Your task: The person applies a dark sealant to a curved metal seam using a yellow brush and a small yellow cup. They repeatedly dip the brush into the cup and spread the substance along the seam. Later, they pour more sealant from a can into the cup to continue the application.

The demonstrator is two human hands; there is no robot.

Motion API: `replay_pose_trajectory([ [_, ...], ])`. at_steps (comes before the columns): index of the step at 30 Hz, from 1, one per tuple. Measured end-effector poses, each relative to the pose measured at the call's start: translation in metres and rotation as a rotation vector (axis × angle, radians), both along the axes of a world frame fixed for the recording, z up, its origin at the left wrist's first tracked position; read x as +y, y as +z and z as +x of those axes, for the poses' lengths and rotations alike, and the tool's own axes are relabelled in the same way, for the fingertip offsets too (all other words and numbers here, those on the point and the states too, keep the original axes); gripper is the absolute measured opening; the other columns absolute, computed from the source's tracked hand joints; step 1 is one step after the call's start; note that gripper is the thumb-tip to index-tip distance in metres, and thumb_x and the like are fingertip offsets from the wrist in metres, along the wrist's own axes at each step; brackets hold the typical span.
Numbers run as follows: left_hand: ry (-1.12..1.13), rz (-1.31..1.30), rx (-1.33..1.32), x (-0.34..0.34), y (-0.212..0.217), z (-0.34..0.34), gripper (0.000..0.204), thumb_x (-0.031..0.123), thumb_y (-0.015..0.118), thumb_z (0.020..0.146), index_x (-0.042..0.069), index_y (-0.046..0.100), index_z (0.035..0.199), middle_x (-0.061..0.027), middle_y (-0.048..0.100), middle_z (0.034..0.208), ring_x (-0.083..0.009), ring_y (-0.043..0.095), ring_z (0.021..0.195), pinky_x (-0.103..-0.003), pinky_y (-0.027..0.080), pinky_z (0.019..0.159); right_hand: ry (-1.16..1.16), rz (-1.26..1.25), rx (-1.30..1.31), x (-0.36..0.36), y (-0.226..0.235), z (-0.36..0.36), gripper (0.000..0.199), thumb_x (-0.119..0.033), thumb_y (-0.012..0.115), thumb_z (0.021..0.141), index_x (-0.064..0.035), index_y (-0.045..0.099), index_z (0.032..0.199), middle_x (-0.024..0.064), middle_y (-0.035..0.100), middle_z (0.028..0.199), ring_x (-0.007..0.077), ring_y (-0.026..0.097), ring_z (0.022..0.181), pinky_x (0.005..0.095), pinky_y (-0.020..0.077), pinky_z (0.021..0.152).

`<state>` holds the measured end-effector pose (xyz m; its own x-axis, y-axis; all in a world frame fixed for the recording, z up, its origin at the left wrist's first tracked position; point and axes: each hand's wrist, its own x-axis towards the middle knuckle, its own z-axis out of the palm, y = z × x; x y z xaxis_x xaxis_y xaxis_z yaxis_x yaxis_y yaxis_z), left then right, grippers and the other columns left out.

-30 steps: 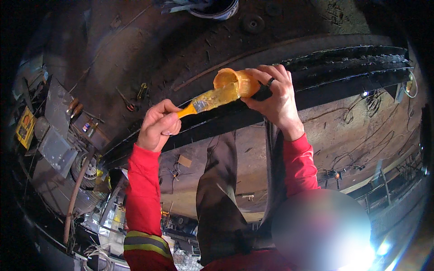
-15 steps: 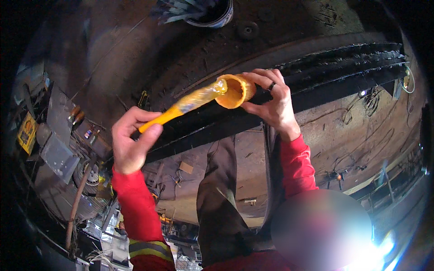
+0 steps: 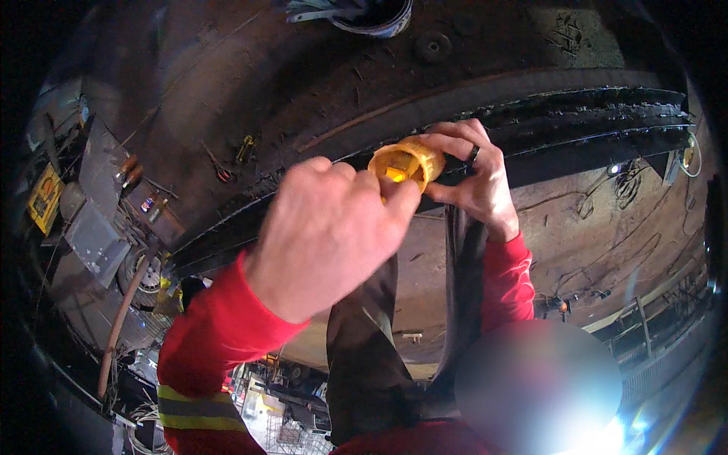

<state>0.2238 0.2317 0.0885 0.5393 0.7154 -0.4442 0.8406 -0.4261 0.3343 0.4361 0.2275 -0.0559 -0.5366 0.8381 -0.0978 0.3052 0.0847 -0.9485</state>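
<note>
My right hand (image 3: 478, 167) grips a short yellow cup-like tube (image 3: 432, 159) from its far side, fingers over the top and thumb below. Its round mouth faces left, and the inner wall looks orange-yellow. At that mouth, my left hand (image 3: 334, 227) is closed, back of the hand up. A bright yellow end of the slim yellow-handled tool (image 3: 396, 174) shows inside the rim beside my left fingertips. The rest of it is hidden by the hand and the tube. Both hands are held above a long black beam (image 3: 561, 148).
Beyond the beam stand a bucket (image 3: 387, 26) with metal strips and a dark disc (image 3: 433, 47). Pliers (image 3: 216, 163) lie on the floor at left, near metal plates (image 3: 98, 243). Coiled cable (image 3: 628, 186) lies at right. A bright light glares at lower right.
My left hand has moved right, up to the tube's mouth, bringing the yellow-handled tool with it; its long shaft no longer shows. My right hand still holds the tube.
</note>
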Motion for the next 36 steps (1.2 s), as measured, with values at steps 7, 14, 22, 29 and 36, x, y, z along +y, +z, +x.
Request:
replay_pose_trajectory([
  [7, 0.433, -0.497, -0.416, 0.018, -0.032, -0.043, 0.010, 0.007, 0.070, 0.083, 0.002, 0.064, 0.089, -0.0120, 0.063, 0.069, -0.0209, 0.065, 0.063, -0.035, 0.047, 0.057, -0.002, 0.085, -0.068, -0.002, -0.001, 0.002, 0.066, -0.006, 0.087, 0.049, -0.0151, 0.072, 0.113, 0.0074, 0.065, 0.112, 0.0275, 0.058, 0.100, 0.0396, 0.0446, 0.089],
  [14, 0.971, -0.799, -0.689, -0.024, -0.056, -0.096, 0.016, 0.015, 0.071, 0.088, 0.000, 0.064, 0.091, -0.0024, 0.066, 0.084, -0.0045, 0.057, 0.076, -0.021, 0.045, 0.067, -0.032, 0.061, -0.096, 0.002, -0.003, 0.004, 0.064, -0.007, 0.087, 0.051, -0.0133, 0.071, 0.113, 0.0079, 0.064, 0.112, 0.0276, 0.058, 0.100, 0.0395, 0.0435, 0.088],
  [22, 1.358, -0.944, -1.159, -0.074, -0.070, -0.105, 0.021, 0.018, 0.067, 0.086, 0.003, 0.056, 0.095, 0.0053, 0.041, 0.062, -0.0048, 0.033, 0.052, -0.025, 0.026, 0.052, -0.027, 0.036, -0.167, 0.000, -0.006, 0.002, 0.063, -0.012, 0.088, 0.053, -0.0100, 0.070, 0.114, 0.0103, 0.066, 0.111, 0.0293, 0.060, 0.100, 0.0404, 0.0447, 0.091],
  [29, 1.430, -0.997, -1.145, -0.091, -0.076, -0.090, 0.011, 0.009, 0.058, 0.091, -0.001, 0.057, 0.097, 0.0034, 0.042, 0.063, -0.0043, 0.033, 0.053, -0.024, 0.027, 0.051, -0.142, 0.015, -0.146, -0.002, -0.005, -0.003, 0.065, -0.015, 0.089, 0.053, -0.0116, 0.070, 0.115, 0.0098, 0.066, 0.110, 0.0286, 0.058, 0.101, 0.0402, 0.0438, 0.092],
  [36, 1.440, -0.839, -1.000, -0.102, -0.065, -0.112, 0.013, 0.015, 0.057, 0.095, 0.003, 0.054, 0.097, 0.0049, 0.034, 0.056, -0.0058, 0.028, 0.047, -0.026, 0.023, 0.050, -0.336, -0.080, -0.110, 0.004, -0.002, 0.003, 0.061, -0.014, 0.091, 0.057, -0.0042, 0.069, 0.113, 0.0111, 0.069, 0.111, 0.0270, 0.062, 0.105, 0.0373, 0.0482, 0.095],
])
